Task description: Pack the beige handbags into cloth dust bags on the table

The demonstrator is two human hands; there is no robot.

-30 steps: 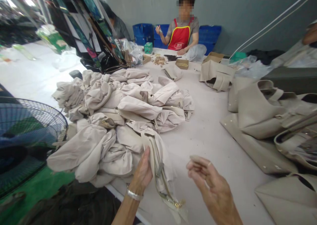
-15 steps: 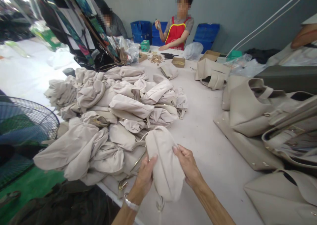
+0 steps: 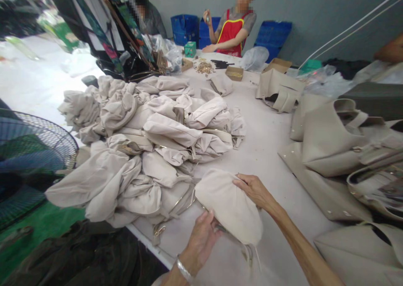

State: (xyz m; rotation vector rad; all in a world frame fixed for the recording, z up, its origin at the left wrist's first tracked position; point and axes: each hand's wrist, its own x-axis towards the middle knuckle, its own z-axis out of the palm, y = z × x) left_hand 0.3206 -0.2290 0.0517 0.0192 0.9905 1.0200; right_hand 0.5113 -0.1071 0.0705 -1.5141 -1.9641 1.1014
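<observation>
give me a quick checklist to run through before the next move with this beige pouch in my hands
1. Left hand on the pouch's near edge: ok.
2. Right hand gripping its far edge: ok.
3. Pouch apart from the pile of beige pieces: ok.
4. Bare table beside the pouch: ok.
5. Pouch's zipper shut: cannot tell, hidden.
6. Co-worker in the red apron away from your hands: ok.

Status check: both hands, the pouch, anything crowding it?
Left hand grips near edge of beige pouch; right hand holds far edge. Pouch on the table. Heap of beige pouches close on the left.
</observation>
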